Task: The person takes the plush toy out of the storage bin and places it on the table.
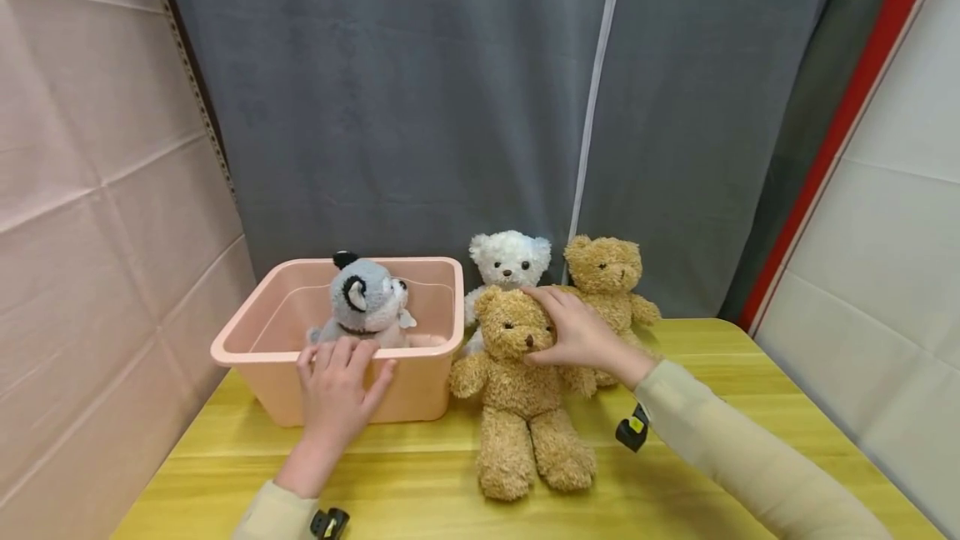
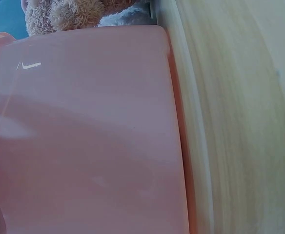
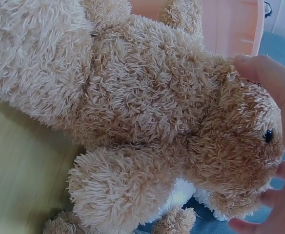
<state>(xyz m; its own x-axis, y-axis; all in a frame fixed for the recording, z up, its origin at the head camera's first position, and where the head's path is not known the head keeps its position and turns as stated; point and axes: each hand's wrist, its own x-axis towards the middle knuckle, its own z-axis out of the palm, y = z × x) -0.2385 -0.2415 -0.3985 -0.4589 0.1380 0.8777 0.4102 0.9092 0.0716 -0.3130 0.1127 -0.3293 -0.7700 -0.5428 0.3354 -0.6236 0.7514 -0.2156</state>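
A light-brown teddy bear is at the front, its feet toward the person. My right hand grips its head, thumb by the muzzle and fingers over the top; in the right wrist view, thumb and fingers span the bear's head. My left hand holds the near rim of a pink plastic bin, fingers hooked over the edge and thumb on the outside. Inside the bin sits a grey-and-white plush dog, facing right. The left wrist view shows mostly the bin's outer wall.
Behind the held bear sits a white teddy bear, partly hidden. A second brown teddy bear sits to its right. All stand on a yellow wood-grain table, with a grey curtain behind.
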